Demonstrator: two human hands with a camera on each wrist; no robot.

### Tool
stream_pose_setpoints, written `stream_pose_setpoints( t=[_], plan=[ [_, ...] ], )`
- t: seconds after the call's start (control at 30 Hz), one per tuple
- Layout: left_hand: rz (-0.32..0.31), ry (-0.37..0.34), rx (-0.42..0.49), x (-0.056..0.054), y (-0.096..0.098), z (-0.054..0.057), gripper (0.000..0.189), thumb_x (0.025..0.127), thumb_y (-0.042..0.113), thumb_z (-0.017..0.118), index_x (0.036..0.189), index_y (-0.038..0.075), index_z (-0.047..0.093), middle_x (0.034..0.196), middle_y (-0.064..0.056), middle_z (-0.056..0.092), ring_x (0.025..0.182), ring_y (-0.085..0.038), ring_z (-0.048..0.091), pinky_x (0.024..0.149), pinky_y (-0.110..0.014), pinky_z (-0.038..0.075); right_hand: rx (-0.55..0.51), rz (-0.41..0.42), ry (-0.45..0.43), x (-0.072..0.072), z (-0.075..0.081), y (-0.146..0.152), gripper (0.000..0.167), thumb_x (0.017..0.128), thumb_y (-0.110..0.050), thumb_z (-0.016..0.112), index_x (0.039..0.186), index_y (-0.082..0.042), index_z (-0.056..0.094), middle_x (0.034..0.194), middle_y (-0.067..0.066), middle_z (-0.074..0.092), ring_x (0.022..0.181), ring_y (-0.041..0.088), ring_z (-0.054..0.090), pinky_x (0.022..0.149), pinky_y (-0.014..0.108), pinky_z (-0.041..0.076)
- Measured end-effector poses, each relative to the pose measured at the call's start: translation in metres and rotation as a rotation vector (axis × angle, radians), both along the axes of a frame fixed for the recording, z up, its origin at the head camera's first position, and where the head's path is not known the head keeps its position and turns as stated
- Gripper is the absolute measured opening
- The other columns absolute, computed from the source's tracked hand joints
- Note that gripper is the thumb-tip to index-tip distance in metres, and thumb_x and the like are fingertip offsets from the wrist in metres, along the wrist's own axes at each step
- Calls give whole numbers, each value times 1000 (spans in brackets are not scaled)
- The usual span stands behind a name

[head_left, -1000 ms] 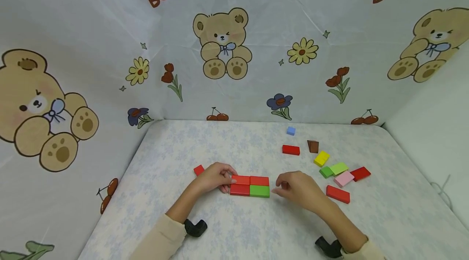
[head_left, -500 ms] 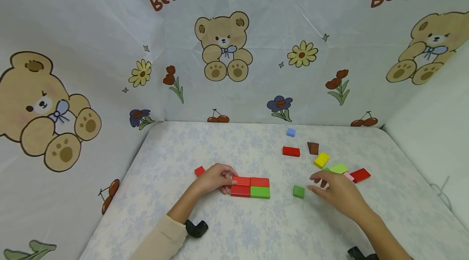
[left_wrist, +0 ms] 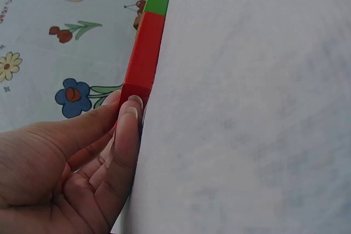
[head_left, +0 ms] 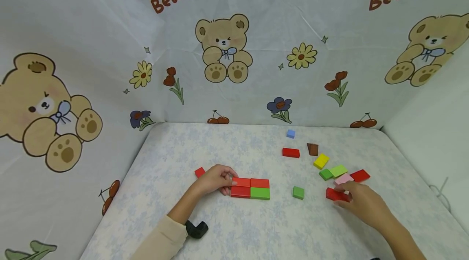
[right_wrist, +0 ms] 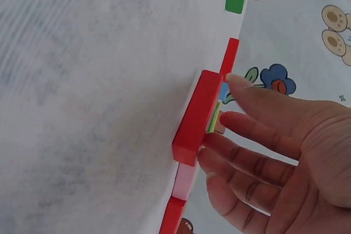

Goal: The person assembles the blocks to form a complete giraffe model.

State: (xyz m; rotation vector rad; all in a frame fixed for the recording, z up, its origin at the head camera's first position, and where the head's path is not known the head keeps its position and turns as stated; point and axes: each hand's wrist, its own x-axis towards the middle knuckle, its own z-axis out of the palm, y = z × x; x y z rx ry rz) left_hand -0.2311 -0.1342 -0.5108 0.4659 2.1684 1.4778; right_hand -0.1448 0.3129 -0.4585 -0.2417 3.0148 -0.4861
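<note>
Two rows of blocks lie side by side on the table: red blocks (head_left: 239, 192) and a green block (head_left: 260, 193) at the front right. My left hand (head_left: 216, 179) pinches the left end of this group, thumb on the back-left red block (head_left: 242, 182). In the left wrist view its fingertips press against a red block's end (left_wrist: 137, 87). My right hand (head_left: 364, 205) is at a separate red block (head_left: 334, 195), overlapping its right end. The right wrist view shows the fingers spread beside that block, thumb apart from it. A small green block (head_left: 298, 192) stands between the hands.
Beyond the right hand lie a pink block (head_left: 342, 179), a red block (head_left: 360, 175), light green (head_left: 338, 171), green (head_left: 325, 174) and yellow blocks (head_left: 321, 161). Farther back are brown (head_left: 313, 149), red (head_left: 291, 152) and blue blocks (head_left: 291, 134). Another red block (head_left: 199, 171) lies behind the left hand.
My right hand has left the small green block beside the group and moved right to the separate red block. The left hand has stayed at the group's left end.
</note>
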Motion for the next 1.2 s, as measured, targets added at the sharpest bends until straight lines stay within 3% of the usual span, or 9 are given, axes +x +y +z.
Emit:
stream_pose_setpoints(
  t=[0.2,0.4,0.57,0.73,1.0,1.2],
  plan=[
    [-1,-4,12,0,0,1,19,95,6,71,114,0,69,71,-10,67,57,-18,67,56,-31,60,12,-5,-76,-3,-5,4,42,79,-21,88,114,-3,73,78,-4,62,69,14,51,55,26,45],
    [-1,-14,17,1,-1,2,21,95,6,71,114,-1,68,72,-12,67,57,-18,67,56,-31,60,-37,-45,-170,-4,-15,2,52,82,-29,85,121,1,68,71,-3,56,65,15,51,54,26,45],
    [-3,-12,11,1,-2,2,21,95,6,71,114,-1,68,72,-10,67,57,-17,67,56,-31,61,-130,-1,-171,-1,-19,5,67,75,-32,91,125,3,64,73,-3,55,69,14,50,56,23,45],
    [0,-9,6,2,-3,1,20,95,5,71,114,0,68,71,-9,67,56,-16,67,56,-30,60,-159,34,-202,1,-20,11,75,69,-29,94,128,2,62,78,-2,56,72,14,51,58,22,48],
    [4,-13,8,3,-3,1,19,95,6,71,114,2,69,72,-10,68,57,-17,67,56,-31,60,-126,41,-137,5,-26,5,70,72,-42,91,124,-4,64,75,-7,54,68,9,49,56,21,44],
    [3,-9,17,2,-1,3,19,94,6,71,113,2,69,72,-11,68,57,-18,67,57,-31,60,-126,64,-56,9,-21,-12,66,74,-45,89,121,-5,66,74,-9,55,65,6,48,55,20,44]
  ],
)
